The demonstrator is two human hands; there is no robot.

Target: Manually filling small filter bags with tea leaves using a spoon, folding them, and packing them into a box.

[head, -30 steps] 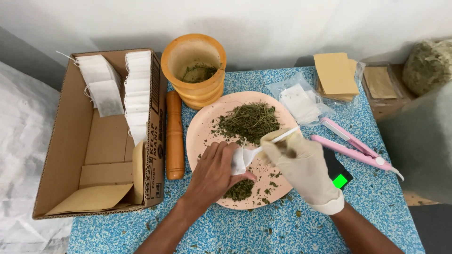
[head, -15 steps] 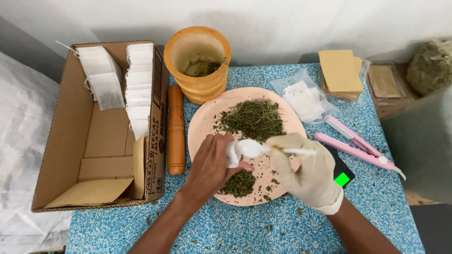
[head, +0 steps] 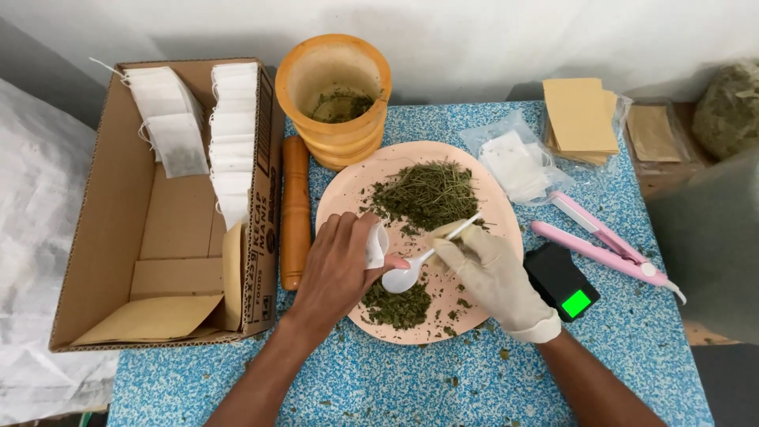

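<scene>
Blue-and-white speckled tabletop carries everything. Far left, a large open brown cardboard box with two rows of white paper filter bags standing along its back and right wall, plus a flat tan paper sheet on its floor. Centre, a round pale-pink plate with a big heap of dried green chopped herb at the top and a smaller clump near the bottom edge. Behind the plate, a yellow-orange wooden mortar, herb bits inside. A brown wooden pestle lies lengthwise between box and plate.

Right of the plate: clear plastic pouch of white bags, stack of tan paper envelopes, a pink hinged sealing tool, small black scale with a green lit screen just beside the plate rim.

Bare left hand is over the plate's lower left, fingers pinched closed on a small white filter bag, held at thumb and fingertips. Right hand in a cream glove is curled tight around the handle of a white plastic spoon; spoon bowl sits low over the plate, just under the bag, between the two herb piles. Spoon bowl looks empty, hard to tell. Herb crumbs scattered on the tabletop.
</scene>
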